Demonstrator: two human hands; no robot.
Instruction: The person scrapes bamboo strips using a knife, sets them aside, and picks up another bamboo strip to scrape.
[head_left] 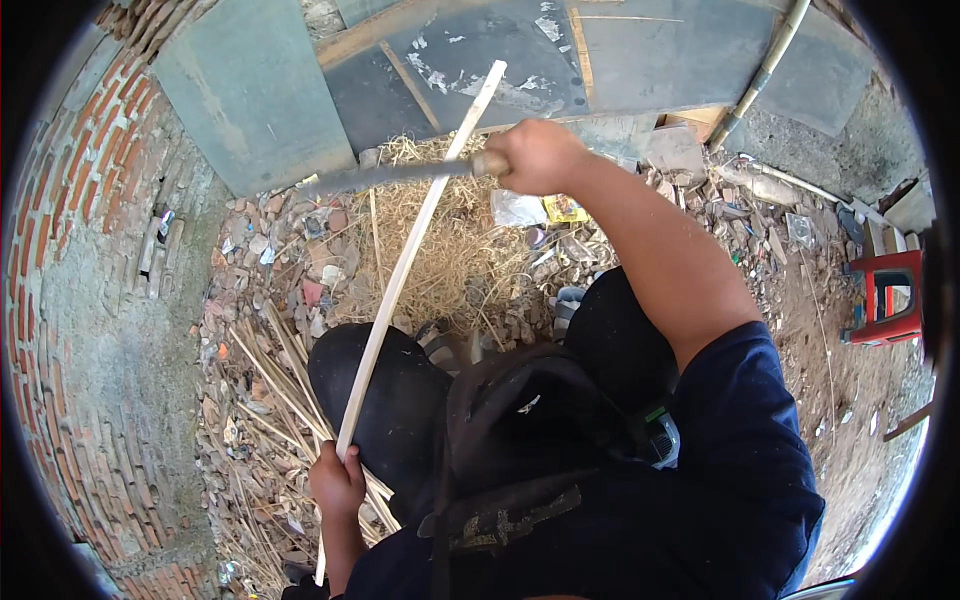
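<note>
My left hand is closed round the lower end of a long pale bamboo strip, which slants up and away past my knee. In my right hand is the wooden handle of a machete, gripped in a fist. Its dark blade, slightly blurred, points left and crosses the strip near its upper part; whether the edge touches the strip I cannot tell. Beneath them a heap of straw-coloured shavings covers the ground.
Several thin bamboo strips lie on the rubble beside my left leg. A brick wall stands at the left and grey panels at the far side. A red plastic stool is at the right, and a bamboo pole leans at the back right.
</note>
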